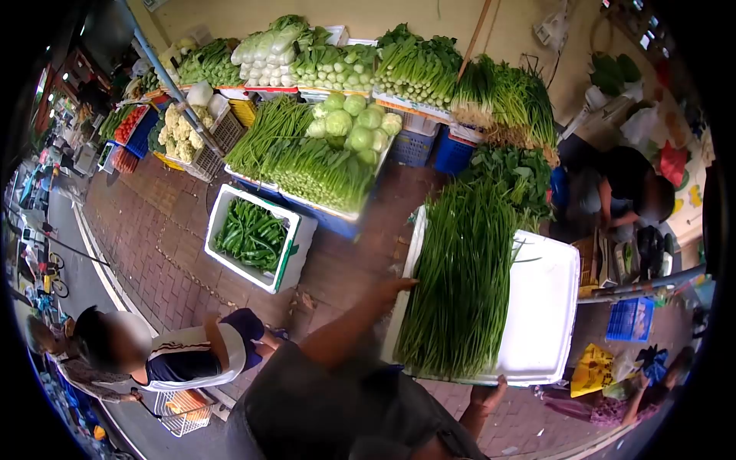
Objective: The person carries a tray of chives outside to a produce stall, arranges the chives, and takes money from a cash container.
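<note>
A white foam tray (540, 307) is in front of me, with a thick bundle of long green chives (460, 276) lying over its left half. My left hand (392, 294), slightly blurred, is closed at the tray's left rim, its thumb reaching over the edge near the chives. At the near rim, my right hand (488, 393) grips the tray from below with the thumb up; its other fingers are mostly hidden. Dark leafy greens (510, 180) sit at the far end of the chives. The tray's right half shows bare white foam.
A foam box of green chili peppers (251, 236) stands on the brick pavement, beside a crate of cabbages (337, 123) and greens. Vegetables line the wall. A person in a white-and-navy shirt (188, 356) is at left; another person (629, 184) crouches at right.
</note>
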`<state>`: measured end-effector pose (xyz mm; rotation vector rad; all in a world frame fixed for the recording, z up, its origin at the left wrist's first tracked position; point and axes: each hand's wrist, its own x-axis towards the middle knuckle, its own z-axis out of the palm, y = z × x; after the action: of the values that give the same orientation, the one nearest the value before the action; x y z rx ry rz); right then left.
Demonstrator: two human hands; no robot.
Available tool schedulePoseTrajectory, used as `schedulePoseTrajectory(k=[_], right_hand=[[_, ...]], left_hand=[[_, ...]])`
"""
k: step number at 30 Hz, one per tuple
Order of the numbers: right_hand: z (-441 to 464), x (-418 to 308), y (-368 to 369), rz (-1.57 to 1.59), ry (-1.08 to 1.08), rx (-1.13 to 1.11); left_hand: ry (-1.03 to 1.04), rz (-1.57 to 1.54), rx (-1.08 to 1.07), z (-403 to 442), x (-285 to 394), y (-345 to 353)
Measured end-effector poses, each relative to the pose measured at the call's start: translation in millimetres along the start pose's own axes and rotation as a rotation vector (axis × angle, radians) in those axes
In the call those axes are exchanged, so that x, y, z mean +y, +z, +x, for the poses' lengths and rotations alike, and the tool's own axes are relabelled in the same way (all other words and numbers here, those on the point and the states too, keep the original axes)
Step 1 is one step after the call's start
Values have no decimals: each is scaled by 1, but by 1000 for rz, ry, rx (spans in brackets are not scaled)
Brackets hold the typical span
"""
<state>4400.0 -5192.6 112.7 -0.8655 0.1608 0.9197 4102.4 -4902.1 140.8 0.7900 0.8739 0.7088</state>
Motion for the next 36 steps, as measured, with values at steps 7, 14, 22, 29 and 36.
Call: schedulePoseTrajectory(k=[7,14,22,29,36], right_hand=[[-15,-3,15,-4,-34,0],[-18,-6,7,-23,-30,83],[-12,-13,-28,-126,-11,100],[-15,-9,1,-133,28,26],[-4,-12,-11,-102,72,4]], left_hand=[[-195,-43,25,15,-8,-5],[-3,-30,-84,-8,7,7],[-261,-130,-23,-8,13,11],[-214,-430,-189,1,-16,-10],[-267,-441,-120,11,-49,-27]])
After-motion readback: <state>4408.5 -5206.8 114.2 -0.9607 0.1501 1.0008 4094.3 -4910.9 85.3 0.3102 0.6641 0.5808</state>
